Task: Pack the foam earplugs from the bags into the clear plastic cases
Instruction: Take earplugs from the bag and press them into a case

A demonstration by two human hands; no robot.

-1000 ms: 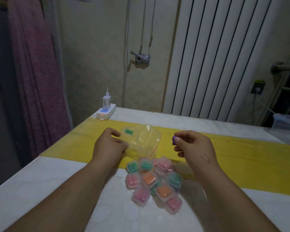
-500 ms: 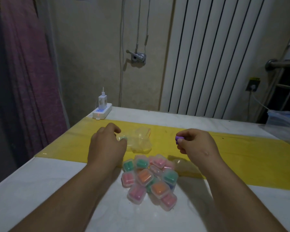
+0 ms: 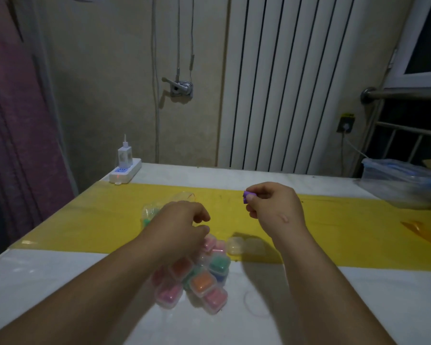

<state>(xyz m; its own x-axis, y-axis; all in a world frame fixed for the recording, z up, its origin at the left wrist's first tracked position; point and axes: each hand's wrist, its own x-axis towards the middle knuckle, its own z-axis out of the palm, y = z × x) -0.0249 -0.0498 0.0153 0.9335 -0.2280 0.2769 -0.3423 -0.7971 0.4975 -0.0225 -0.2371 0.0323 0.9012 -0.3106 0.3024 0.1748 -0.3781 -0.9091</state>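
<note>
My right hand (image 3: 276, 210) pinches purple foam earplugs (image 3: 247, 196) between thumb and fingers, raised above the yellow strip (image 3: 97, 220). With loosely curled fingers, my left hand (image 3: 179, 225) hovers over the far edge of a pile of filled clear cases (image 3: 202, 280) holding pink, orange and green earplugs; I see nothing in it. The clear plastic bag (image 3: 151, 214) lies on the strip just left of this hand, with a green earplug inside. An open empty clear case (image 3: 245, 246) lies below my right hand, right of the pile.
A white power strip (image 3: 125, 171) with a charger sits at the table's far left corner. A clear plastic container (image 3: 403, 183) stands at the far right. An orange strip of film (image 3: 423, 232) lies near the right edge.
My left hand let go of the bag and moved right and nearer, over the pile of cases. My right hand stayed raised with the purple earplugs.
</note>
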